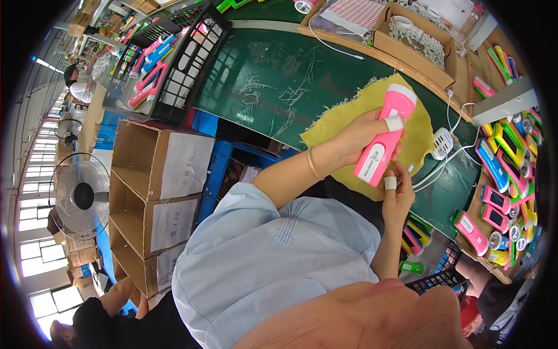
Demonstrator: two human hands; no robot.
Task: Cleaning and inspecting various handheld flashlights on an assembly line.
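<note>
A pink flashlight [381, 139] with a white head and a white switch panel is tilted above a yellow cloth [334, 122]. My left hand [366, 134] is wrapped round its middle, with white tape on the thumb. At the flashlight's tail end, my right hand [398, 192] has its fingers drawn together, and its thumb is also taped. A white cable [429, 185] runs up to those fingers; whether they pinch its end or the flashlight is hidden.
A white multi-port charger [442, 143] lies right of the cloth. Many coloured flashlights [497, 200] are heaped at the right. A black crate [180, 70] of flashlights, cardboard compartments [136, 215] and a fan [83, 196] stand left. A cardboard box [415, 43] of white parts lies at the back.
</note>
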